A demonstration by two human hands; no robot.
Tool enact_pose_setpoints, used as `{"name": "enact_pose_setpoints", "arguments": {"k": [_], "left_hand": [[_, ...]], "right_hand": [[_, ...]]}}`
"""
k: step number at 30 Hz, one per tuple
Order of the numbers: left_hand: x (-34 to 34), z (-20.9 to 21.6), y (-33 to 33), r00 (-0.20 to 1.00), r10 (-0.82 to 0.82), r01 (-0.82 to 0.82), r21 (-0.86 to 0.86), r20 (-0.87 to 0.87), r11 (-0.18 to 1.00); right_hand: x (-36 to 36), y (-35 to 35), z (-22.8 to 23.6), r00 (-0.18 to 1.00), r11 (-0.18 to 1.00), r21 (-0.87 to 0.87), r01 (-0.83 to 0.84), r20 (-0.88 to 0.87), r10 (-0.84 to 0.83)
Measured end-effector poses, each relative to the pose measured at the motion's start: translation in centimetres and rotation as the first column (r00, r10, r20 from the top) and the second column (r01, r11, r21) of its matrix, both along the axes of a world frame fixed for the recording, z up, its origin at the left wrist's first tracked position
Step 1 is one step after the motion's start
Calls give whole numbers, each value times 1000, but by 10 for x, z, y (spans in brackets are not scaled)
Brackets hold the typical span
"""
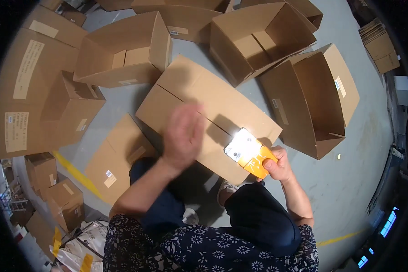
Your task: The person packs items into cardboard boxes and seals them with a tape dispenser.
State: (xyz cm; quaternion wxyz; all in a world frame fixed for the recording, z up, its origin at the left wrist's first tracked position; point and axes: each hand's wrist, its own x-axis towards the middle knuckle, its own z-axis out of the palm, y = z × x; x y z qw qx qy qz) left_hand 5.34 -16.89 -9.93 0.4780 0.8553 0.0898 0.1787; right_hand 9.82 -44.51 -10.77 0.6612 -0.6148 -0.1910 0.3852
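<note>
A closed cardboard box (167,99) lies in front of me, with a dark seam running across its top face. My right hand (278,167) grips the orange body of a tape dispenser (253,156). The dispenser's bright metal head has a toothed edge and sits over the near right part of the box; whether it touches the cardboard I cannot tell. Above the left part of the same box is my left hand (182,136), blurred by motion. Its fingers look stretched out, with the thumb a little apart and nothing visible in them.
Open cardboard boxes stand around the far side, one (122,54) at the left, another (263,41) beyond, and one (303,99) at the right. A flat carton (111,158) lies beside my left knee. Larger cartons (27,86) rise at the left. A yellow line (77,174) marks the floor.
</note>
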Motion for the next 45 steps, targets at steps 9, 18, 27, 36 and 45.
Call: {"name": "enact_pose_setpoints", "arguments": {"k": [9, 18, 27, 36, 45], "left_hand": [[-2, 4, -23, 730, -628, -206, -963, -269, 174], [6, -8, -3, 947, -43, -143, -536, -319, 832], [49, -41, 143, 948, 298, -319, -315, -115, 894], [46, -48, 140, 858, 60, -395, -582, -510, 711], [63, -57, 135, 895, 0, -65, -131, -445, 989]], "right_hand": [[4, -1, -7, 995, 1000, -13, -22, 93, 23], [10, 32, 35, 953, 939, -337, -66, -300, -41], [26, 60, 46, 957, 917, -388, -93, -290, -25], [24, 58, 41, 956, 910, -408, -79, -290, -47], [26, 53, 44, 960, 899, -434, -63, -271, -64]]}}
